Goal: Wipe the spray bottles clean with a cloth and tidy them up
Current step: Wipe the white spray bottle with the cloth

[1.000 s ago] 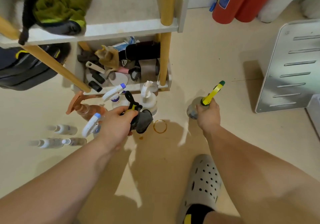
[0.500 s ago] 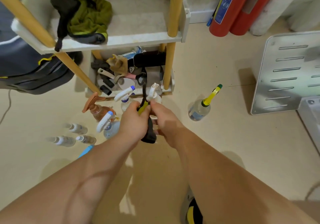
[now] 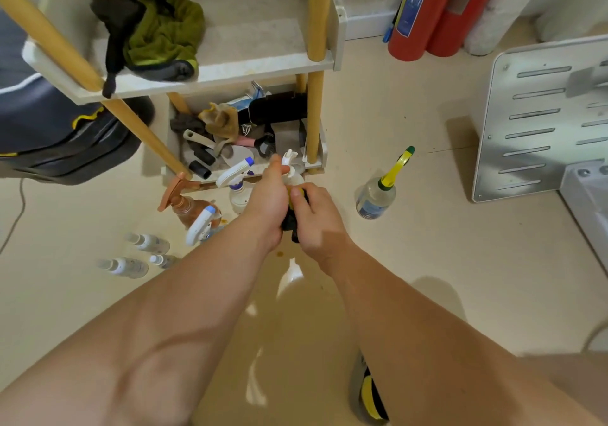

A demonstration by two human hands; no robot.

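Your left hand (image 3: 268, 202) and right hand (image 3: 316, 220) each hold a closed grip on the black-and-yellow cloth (image 3: 291, 223), just in front of the white plastic spray bottle (image 3: 290, 159).

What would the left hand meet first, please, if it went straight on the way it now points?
Probably the white spray bottle right ahead of the left hand, which may already touch it, though depth is unclear.
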